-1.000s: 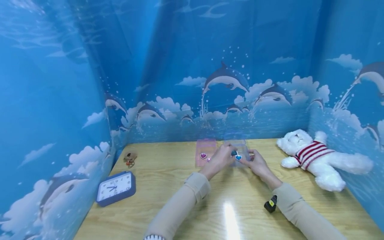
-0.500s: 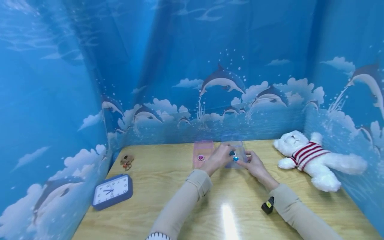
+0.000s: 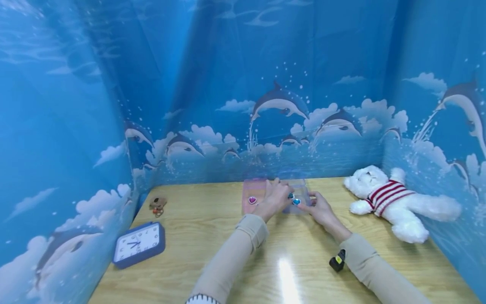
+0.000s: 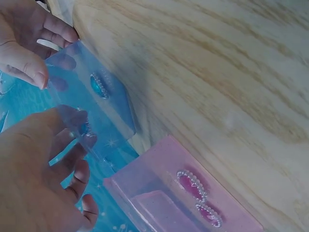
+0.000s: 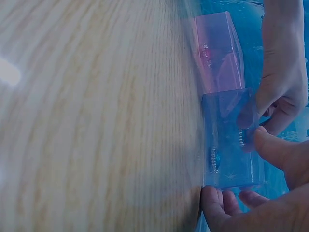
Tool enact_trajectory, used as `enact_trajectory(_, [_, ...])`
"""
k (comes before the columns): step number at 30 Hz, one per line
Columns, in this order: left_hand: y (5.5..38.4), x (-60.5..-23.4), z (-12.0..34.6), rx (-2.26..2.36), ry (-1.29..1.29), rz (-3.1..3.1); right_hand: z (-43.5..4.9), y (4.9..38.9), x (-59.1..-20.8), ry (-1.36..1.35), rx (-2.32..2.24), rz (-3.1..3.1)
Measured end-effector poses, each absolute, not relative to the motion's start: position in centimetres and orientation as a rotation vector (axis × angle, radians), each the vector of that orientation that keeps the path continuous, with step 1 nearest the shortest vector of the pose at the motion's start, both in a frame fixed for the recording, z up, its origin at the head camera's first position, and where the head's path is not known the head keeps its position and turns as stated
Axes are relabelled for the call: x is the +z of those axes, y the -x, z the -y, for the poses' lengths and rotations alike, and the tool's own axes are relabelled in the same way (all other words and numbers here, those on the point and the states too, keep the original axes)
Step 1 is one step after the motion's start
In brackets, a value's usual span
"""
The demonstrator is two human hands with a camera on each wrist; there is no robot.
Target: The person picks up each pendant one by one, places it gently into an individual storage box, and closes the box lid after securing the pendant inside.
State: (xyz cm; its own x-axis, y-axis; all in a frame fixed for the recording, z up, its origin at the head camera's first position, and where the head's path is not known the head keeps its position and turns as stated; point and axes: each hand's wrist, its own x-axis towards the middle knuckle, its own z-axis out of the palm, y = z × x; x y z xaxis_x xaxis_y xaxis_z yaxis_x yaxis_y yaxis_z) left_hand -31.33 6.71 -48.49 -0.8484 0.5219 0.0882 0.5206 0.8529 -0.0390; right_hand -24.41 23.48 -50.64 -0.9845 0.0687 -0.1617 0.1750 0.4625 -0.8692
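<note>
Near the back edge of the counter [image 3: 205, 223], a clear blue box [image 4: 114, 116] between two hands, one blue gem [image 4: 99, 86] inside by the right thumb, another gem [image 4: 86, 128] further left; long axis hard to tell. Left hand [image 3: 276, 198] over the box's left part, fingers narrowed in a pinch on that other gem, so nearer it than the right hand [image 3: 322, 210], which grips the right end, thumb opposite fingers. Outward: pink box [image 4: 166, 157] with pink gems [image 4: 188, 186] just left, clock [image 3: 139, 245] well left, plush bear [image 3: 391, 196] well right, dolphin backdrop [image 3: 228, 84] behind
</note>
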Motion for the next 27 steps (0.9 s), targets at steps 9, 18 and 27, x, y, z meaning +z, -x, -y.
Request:
enact_trajectory(9, [31.3,-47.9,-5.7,-0.187,0.814,2.939,-23.5,24.4,-50.6,-0.193,-1.582,-2.58])
enact_trajectory(18, [31.5,-48.0,-4.0,-0.938,0.58,2.886,-24.0,24.8,-49.3,-0.215,-1.609,-2.534])
enact_trajectory(27, [31.1,-46.6,-3.9,-1.802,0.346,2.76,-24.3,28.0,-46.8,-0.181,-1.565,-2.526])
